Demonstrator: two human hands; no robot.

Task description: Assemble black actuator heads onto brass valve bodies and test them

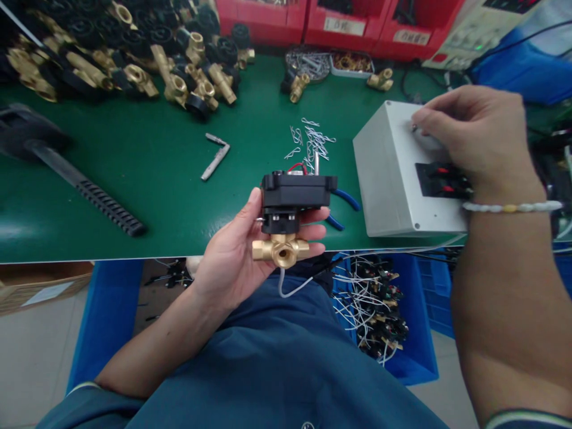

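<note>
In my left hand (239, 253) rests a motorized ball valve (283, 217), its black actuator box on top and its brass three-way body below. The fingers wrap behind it, and a white cable hangs from it. My right hand (478, 134) pinches a small toggle switch (414, 127) on the face of a grey control box (379, 173). That box also carries black terminals with red parts. Behind the valve lie several wire clips (316, 142), and blue-handled pliers (344, 199) are partly hidden by it.
Many brass valves (174, 83) are heaped at the back left. A black mallet-like tool (80, 179) and a small metal bent tool (215, 156) lie on the green bench (179, 196). Red bins (344, 27) line the back. Below, a blue crate (420, 351) holds several wired units.
</note>
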